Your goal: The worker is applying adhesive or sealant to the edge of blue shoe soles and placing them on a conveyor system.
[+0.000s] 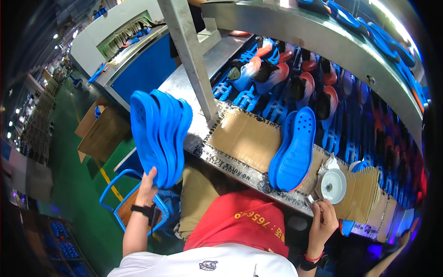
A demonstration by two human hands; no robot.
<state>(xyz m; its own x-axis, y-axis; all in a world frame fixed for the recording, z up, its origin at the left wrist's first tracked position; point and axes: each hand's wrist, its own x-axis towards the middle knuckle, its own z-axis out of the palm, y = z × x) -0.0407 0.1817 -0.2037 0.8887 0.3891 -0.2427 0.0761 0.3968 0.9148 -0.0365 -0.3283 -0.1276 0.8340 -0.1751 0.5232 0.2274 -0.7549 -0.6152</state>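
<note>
Factory hall with green floor, cardboard boxes at nine o'clock, and a curved conveyor arching from twelve to three o'clock, loaded with red and blue shoe parts on blue racks. Cardboard-covered worktop at centre, edged with printed tape, running toward four o'clock.

Left hand, at eight o'clock from the worktop, clenched around the lower end of a stack of blue soles, held upright and fanned out above a blue metal trolley frame. Right hand at five o'clock, fingers resting at the worktop edge just below a white round dish; whether that grip grasps anything small cannot be told. Pair of blue soles lying tread-up on the cardboard, between the two hands, heel end toward the body.

For a clean step, by judgement: keep the stack pinched firmly at the heel end, thumb across the outermost sole, since fanned soles tend to slide apart. Bring the stack low and close to the cardboard before loosening the grip, edges squared. Keep clear of the steel post at eleven o'clock and of the white dish. Align toes the same way as the pair already lying there.
</note>
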